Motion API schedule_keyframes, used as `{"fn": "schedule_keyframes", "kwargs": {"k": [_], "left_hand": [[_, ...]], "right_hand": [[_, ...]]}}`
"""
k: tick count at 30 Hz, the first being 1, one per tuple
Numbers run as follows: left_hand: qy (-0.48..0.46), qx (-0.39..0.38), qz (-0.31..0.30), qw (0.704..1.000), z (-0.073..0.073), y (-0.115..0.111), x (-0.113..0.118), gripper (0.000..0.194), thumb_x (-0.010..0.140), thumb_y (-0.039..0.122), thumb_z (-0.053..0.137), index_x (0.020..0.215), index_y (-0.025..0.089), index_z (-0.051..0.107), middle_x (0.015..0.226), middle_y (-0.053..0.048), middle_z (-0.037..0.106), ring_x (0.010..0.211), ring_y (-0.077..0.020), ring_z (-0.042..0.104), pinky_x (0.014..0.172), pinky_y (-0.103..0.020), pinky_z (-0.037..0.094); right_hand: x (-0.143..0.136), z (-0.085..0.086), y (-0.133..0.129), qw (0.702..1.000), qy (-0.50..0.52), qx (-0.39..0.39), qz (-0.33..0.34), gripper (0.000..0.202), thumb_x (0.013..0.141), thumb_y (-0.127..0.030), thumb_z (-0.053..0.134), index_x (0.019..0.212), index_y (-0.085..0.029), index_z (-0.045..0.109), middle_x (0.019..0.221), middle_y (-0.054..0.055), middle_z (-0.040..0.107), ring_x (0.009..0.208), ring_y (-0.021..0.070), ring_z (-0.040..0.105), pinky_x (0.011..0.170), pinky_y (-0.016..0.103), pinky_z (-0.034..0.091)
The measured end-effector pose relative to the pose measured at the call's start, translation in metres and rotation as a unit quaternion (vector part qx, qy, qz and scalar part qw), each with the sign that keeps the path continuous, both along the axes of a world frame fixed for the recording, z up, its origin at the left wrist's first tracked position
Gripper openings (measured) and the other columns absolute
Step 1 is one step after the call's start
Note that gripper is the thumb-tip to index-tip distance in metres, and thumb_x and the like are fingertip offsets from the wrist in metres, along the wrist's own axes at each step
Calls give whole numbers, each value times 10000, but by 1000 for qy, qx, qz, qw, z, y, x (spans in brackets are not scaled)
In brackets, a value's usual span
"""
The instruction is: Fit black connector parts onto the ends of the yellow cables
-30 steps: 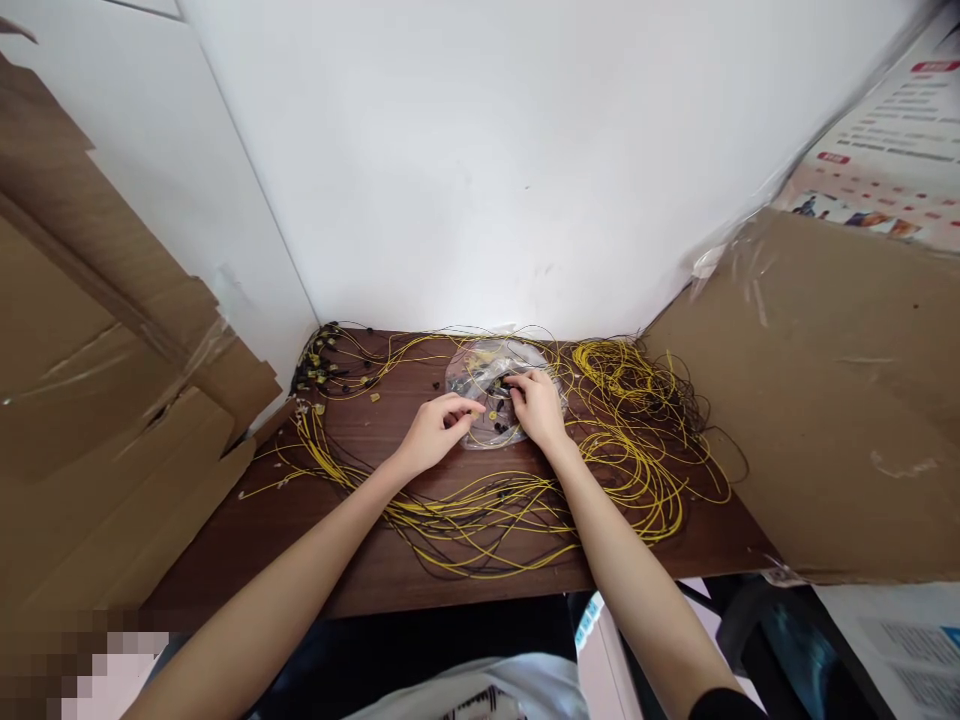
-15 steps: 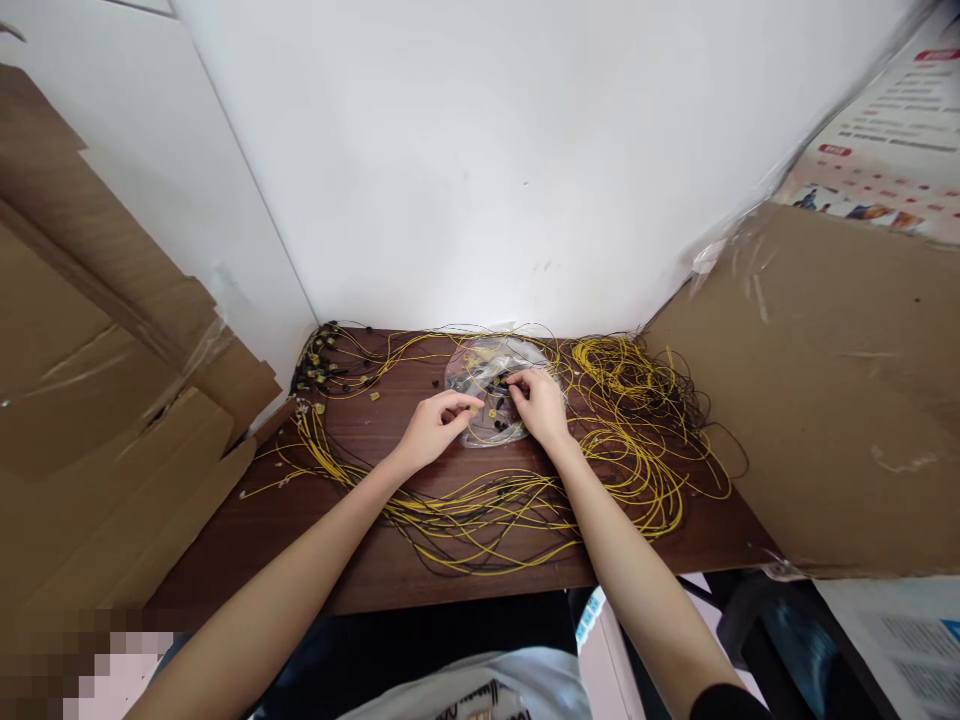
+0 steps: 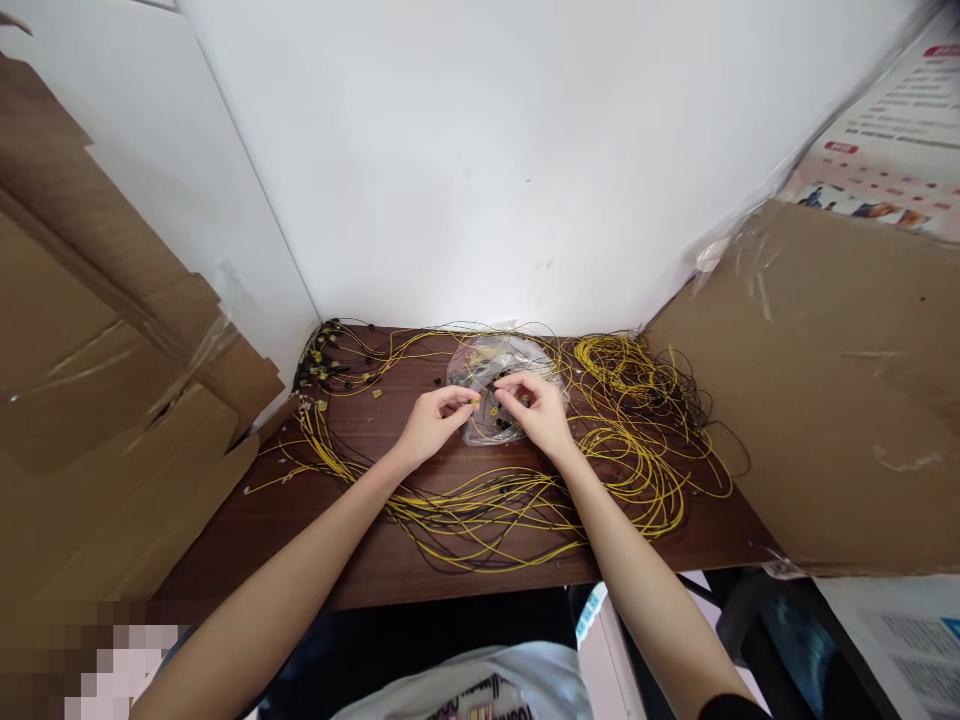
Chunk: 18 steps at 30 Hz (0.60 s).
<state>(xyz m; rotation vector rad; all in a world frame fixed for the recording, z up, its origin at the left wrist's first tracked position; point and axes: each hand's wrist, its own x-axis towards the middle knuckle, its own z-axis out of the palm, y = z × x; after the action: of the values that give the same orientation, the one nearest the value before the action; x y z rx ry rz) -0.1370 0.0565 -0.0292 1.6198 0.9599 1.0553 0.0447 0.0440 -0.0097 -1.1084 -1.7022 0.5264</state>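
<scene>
My left hand (image 3: 433, 425) is closed in a pinch on a small yellow piece (image 3: 475, 402), at the left side of a clear plastic bag (image 3: 471, 434). My right hand (image 3: 541, 412) hovers over the bag's right half, thumb and forefinger pinched on a small black piece (image 3: 496, 386) too tiny to name exactly. The two pinches face each other, a short gap apart. Small black and yellow parts lie on the bag between and beneath my fingers. A bundle of yellow and black wires (image 3: 480, 510) runs across the table below my hands.
More wires coil in a tangled heap (image 3: 622, 370) at the right. At the back left sits a cluster of black and yellow parts (image 3: 326, 360) on wires. Cardboard walls (image 3: 840, 400) flank the brown table (image 3: 360, 590); a white panel (image 3: 450, 180) rises behind.
My right hand has moved slightly left and down, bringing its pinch nearer to my left hand. The left hand keeps its pinch on the yellow piece. The view has shifted slightly.
</scene>
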Motion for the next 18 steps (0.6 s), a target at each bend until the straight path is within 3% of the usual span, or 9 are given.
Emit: {"fn": "schedule_keyframes", "kwargs": {"k": [5, 18], "left_hand": [[-5, 15, 5, 1000, -1, 0, -1, 262, 747, 298, 622, 929, 113, 659, 885, -85, 690, 790, -168, 630, 741, -280, 492], [9, 11, 2, 1000, 2, -2, -2, 267, 733, 319, 653, 892, 108, 691, 864, -88, 701, 760, -173, 626, 721, -288, 485]], "right_hand": [[-11, 0, -6, 998, -8, -20, 58, 88, 790, -230, 597, 838, -187, 656, 756, 14, 637, 674, 133, 582, 663, 264, 481], [-12, -2, -8, 995, -80, 33, 51, 96, 818, -173, 560, 846, -188, 651, 767, 18, 623, 691, 134, 570, 688, 270, 477]]}}
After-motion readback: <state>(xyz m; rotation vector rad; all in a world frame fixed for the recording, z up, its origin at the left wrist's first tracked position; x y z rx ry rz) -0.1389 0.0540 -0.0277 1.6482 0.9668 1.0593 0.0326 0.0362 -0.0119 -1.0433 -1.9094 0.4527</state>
